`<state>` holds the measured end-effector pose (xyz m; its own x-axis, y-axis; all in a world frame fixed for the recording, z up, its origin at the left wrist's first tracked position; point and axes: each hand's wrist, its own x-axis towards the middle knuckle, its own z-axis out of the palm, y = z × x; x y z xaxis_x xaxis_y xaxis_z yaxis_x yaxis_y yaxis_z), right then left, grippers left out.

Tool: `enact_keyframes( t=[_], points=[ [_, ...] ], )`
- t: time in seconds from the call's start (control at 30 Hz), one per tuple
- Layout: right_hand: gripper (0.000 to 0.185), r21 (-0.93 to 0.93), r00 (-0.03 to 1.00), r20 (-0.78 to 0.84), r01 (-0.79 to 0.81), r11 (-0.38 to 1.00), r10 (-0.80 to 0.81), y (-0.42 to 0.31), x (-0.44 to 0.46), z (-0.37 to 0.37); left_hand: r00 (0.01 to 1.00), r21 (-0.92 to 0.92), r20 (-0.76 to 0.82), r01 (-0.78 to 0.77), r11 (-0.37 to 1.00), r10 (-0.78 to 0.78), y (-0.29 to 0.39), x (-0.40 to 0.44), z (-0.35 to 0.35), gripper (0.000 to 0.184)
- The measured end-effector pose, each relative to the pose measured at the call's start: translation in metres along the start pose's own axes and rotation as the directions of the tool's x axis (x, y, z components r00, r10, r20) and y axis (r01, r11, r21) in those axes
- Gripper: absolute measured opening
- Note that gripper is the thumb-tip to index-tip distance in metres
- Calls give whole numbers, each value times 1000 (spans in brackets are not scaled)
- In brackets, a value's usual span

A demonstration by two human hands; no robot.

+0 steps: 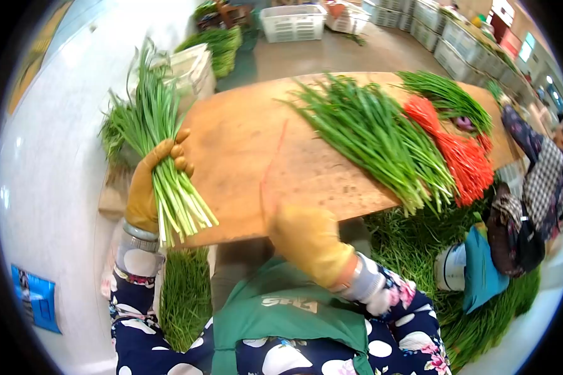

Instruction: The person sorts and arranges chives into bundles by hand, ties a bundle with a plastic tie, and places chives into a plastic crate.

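Observation:
On the left, my left hand (149,182), in a yellow rubber glove, is wrapped round a bunch of Chinese chives (151,112). Green leaves fan out above the fist, and the pale cut stems hang below it over the table's left edge. My right hand (309,242), gloved the same way and smeared by motion, is at the table's near edge. Its fingers look closed on the end of a thin red tie string (267,172), which trails away across the wood. A loose pile of chives (372,137) and a heap of red strings (466,164) lie farther right.
The wooden table (231,125) has a rounded far edge. More greens (184,300) lie below it on both sides. A blue cloth (481,269) hangs by a white bucket (451,267). A co-worker (541,181) sits at right. White crates (293,24) stand behind.

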<state>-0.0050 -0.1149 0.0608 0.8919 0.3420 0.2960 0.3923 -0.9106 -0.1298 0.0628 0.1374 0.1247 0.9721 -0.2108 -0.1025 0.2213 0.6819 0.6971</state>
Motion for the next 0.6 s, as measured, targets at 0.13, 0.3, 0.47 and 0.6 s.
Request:
enact_keyframes(
  t=[0.13, 0.3, 0.47, 0.6],
  points=[
    [29, 71, 923, 300, 230, 970, -241, -67, 53, 50, 984, -81, -174, -64, 995, 49, 5, -52, -74, 37],
    [40, 532, 902, 379, -31, 846, -205, -81, 84, 39, 968, -148, -243, -104, 983, 66, 5, -83, -119, 37],
    [23, 222, 858, -3, 501, 836, -514, -37, 150, 68, 979, -225, -205, -66, 972, 19, 5, -90, -124, 44],
    [11, 97, 824, 169, 531, 842, -540, -24, 170, 79, 966, -167, -258, -50, 985, 5, 3, -91, -110, 34]
  ],
)
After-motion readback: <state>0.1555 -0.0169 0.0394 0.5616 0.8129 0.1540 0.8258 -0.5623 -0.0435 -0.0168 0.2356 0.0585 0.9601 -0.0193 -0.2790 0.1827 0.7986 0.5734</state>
